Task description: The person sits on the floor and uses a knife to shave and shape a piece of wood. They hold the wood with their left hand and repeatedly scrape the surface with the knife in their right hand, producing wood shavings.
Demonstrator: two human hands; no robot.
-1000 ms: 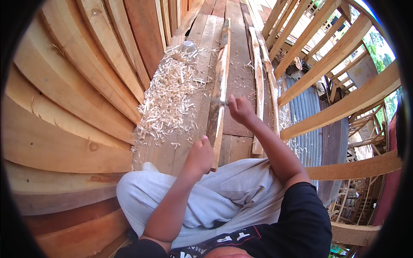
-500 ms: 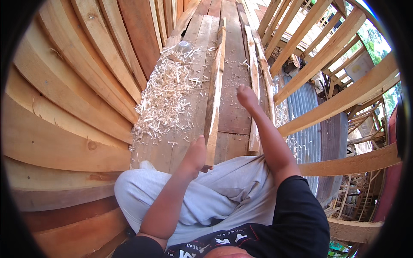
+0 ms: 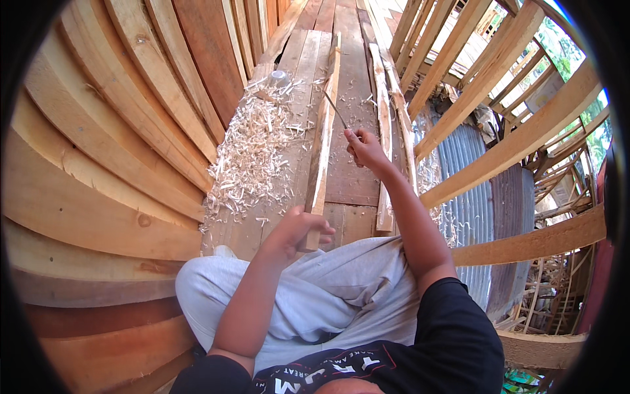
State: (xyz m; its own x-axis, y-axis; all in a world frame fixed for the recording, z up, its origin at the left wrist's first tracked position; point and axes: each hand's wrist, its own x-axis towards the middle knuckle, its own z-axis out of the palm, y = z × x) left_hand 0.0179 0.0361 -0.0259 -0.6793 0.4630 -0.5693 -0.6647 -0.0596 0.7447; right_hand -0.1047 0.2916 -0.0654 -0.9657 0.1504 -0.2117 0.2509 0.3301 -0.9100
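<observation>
Pale wooden strip (image 3: 320,164) runs up centre-frame, your left hand (image 3: 299,232) wrapped round its lower end, your right hand (image 3: 365,148) clamped on a slim blade (image 3: 337,113) higher up.

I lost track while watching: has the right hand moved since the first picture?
Yes, forward: the right hand is now farther beyond the crosswise floorboard joint.

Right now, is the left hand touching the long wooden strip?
Touching. The head view shows the left hand with its fingers curled around the near end of the long wooden strip.
</observation>
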